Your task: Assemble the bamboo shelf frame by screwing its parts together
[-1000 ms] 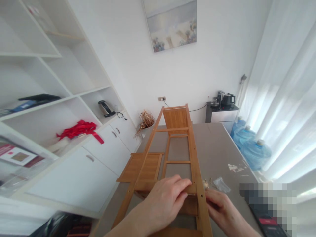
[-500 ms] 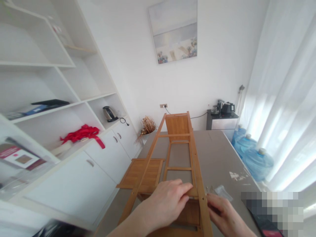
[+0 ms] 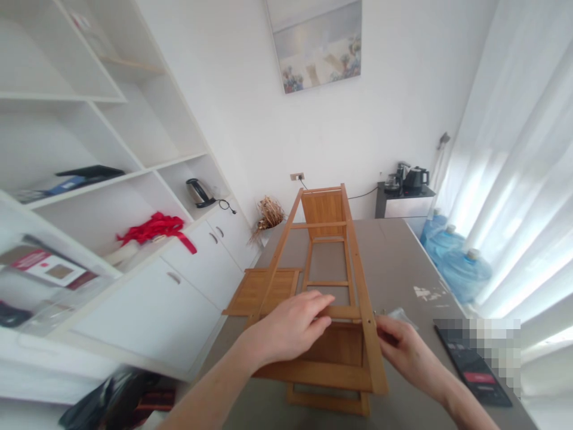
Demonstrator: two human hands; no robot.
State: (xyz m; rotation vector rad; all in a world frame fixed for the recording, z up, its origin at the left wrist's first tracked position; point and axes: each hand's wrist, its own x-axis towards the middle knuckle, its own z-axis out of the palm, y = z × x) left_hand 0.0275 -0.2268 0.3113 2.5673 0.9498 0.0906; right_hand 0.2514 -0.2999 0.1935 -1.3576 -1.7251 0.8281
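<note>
A long bamboo shelf frame (image 3: 329, 263) lies on its side along the grey table (image 3: 394, 263). My left hand (image 3: 286, 325) rests on a near crossbar of the frame, fingers curled over it. My right hand (image 3: 400, 346) is at the outer side of the right rail, fingers bent and pinched against the wood; whatever they hold is hidden. A small clear plastic bag (image 3: 400, 313) and tiny screws lie just beyond that hand. A loose slatted bamboo panel (image 3: 264, 289) sits to the frame's left.
White shelving and cabinets (image 3: 147, 280) run along the left with a kettle (image 3: 197, 192) and red ribbon (image 3: 154, 230). Blue water jugs (image 3: 461, 269) stand by the curtain at right. A dark device (image 3: 470, 367) lies at the table's near right.
The view dipped, showing more of the frame's near end. My left hand slid slightly left along the crossbar; my right hand stays against the right rail.
</note>
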